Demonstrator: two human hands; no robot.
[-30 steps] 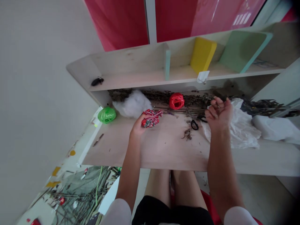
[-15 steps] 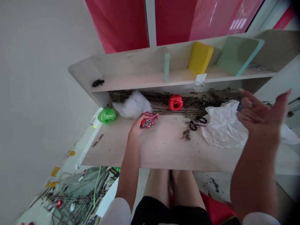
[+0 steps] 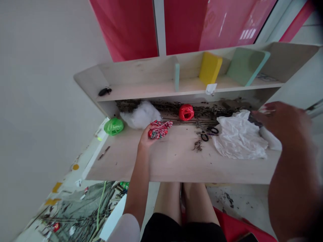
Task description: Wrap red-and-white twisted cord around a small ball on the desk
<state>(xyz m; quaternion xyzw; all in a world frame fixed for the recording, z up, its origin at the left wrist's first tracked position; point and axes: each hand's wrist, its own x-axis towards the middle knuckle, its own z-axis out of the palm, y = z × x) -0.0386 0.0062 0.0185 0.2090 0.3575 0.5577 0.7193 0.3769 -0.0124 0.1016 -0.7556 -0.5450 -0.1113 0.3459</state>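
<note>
My left hand (image 3: 146, 137) is closed around a red, white and green patterned bundle (image 3: 159, 129), held above the desk beside a tuft of white stuffing (image 3: 142, 115). On the right, my right hand (image 3: 280, 119) is raised near a crumpled white plastic sheet (image 3: 241, 137). It is blurred, with its fingers bent, and what lies between them cannot be made out. Black-handled scissors (image 3: 209, 133) lie left of the sheet. A red ball of plastic twine (image 3: 186, 112) rests in front of dried twigs (image 3: 171, 107) under the shelf.
A green twine ball (image 3: 113, 126) and a pen (image 3: 103, 152) are at the desk's left end. Above runs a shelf (image 3: 141, 90) with yellow (image 3: 210, 68) and green (image 3: 247, 66) dividers. Branches (image 3: 78, 215) litter the floor at lower left.
My right hand has moved right and its palm is no longer turned up. The patterned bundle looks more spread out in my left hand. The view has shifted slightly.
</note>
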